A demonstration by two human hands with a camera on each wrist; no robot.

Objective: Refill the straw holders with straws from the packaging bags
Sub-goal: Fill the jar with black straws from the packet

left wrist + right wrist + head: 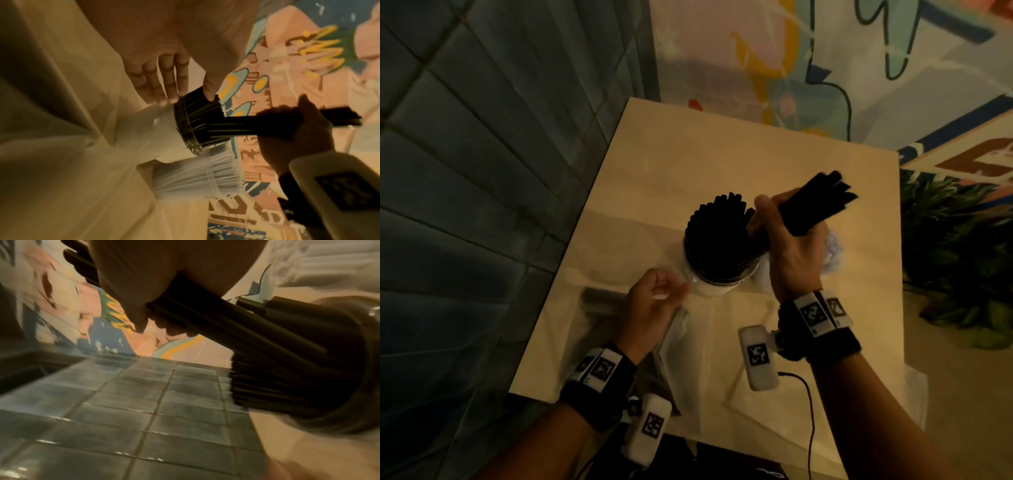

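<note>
A clear straw holder point(709, 287) packed with black straws stands mid-table. My right hand point(784, 222) grips a bundle of black straws point(822, 202), tilted, its lower ends inside the holder among the others. The right wrist view shows that hand point(144, 280) curled round the bundle point(226, 318), which runs into the holder point(349, 386). My left hand point(654, 301) sits just left of the holder. In the left wrist view its fingers point(164, 78) lie straight against the holder point(185, 126), and the thumb touches the straw tops. A packaging bag point(599, 308) lies under that hand.
A second holder with white straws point(205, 175) stands right beside the first, mostly hidden behind my right hand point(832, 250). Thin plastic sheeting point(756, 394) covers the near table point(722, 154). A tiled wall point(465, 171) runs along the left and a plant point(955, 257) stands on the right.
</note>
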